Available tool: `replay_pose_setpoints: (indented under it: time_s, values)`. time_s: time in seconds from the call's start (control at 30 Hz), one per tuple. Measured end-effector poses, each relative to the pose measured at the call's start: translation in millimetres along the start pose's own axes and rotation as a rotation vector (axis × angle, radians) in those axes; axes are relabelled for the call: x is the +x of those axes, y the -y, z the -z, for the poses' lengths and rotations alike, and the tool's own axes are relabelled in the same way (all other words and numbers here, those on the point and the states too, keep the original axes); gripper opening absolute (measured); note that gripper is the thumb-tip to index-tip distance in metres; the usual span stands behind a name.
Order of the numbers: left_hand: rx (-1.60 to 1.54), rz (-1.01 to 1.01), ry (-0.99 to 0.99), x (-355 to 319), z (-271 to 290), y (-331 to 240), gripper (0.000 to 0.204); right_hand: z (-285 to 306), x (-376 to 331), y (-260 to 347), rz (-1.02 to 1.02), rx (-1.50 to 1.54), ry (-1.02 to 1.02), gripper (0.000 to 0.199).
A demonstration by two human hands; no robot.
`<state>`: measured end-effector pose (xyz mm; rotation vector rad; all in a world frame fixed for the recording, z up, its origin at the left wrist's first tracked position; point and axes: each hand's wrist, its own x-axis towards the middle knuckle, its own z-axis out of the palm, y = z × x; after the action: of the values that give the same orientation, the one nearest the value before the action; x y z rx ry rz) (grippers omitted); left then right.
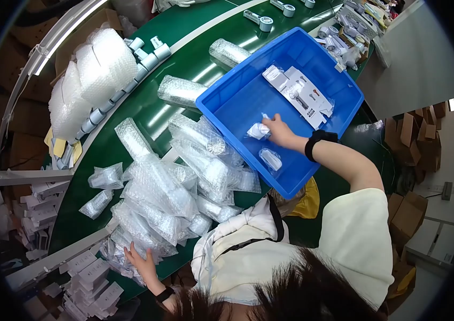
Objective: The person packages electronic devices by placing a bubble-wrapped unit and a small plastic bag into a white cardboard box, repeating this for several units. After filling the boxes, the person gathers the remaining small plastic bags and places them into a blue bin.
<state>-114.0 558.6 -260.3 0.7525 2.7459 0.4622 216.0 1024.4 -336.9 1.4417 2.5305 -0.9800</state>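
Sorting bubble-wrapped parts at a green counter (184, 59)

The left hand (140, 260), fingers spread flat, rests on the near edge of a heap of bubble-wrap sleeves (168, 187), seemingly steadying it; stacked white cartons (90, 278) lie just beside it. Farther out, the right hand (276, 128) reaches into the blue bin (237, 93), fingertips pinched on a small bagged white part (259, 130); another bagged part (270, 159) lies nearer, flat white packets (299, 91) beyond.

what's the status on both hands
Right hand pinching a small bagged part in the blue bin. Left hand on bubble-wrap pile. Nothing blocking.
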Motion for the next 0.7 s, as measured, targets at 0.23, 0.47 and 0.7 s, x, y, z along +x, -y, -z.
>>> replay_pose_setpoints:
  time_s: [0.23, 0.47, 0.7]
  values:
    - [-0.012, 0.044, -0.054, -9.4, 4.9, 3.2, 0.059, 7.7, -13.7, -9.6, 0.054, -0.198, 0.195, 0.048]
    - [-0.022, 0.076, -0.095, -44.5, 7.2, 1.3, 0.057, -78.2, -29.7, -14.4, 0.342, -0.699, 0.186, 0.049]
    - [-0.093, 0.256, -0.19, -86.2, 7.8, 33.3, 0.058, -58.6, -6.6, -19.6, 0.168, -0.197, -0.001, 0.028]
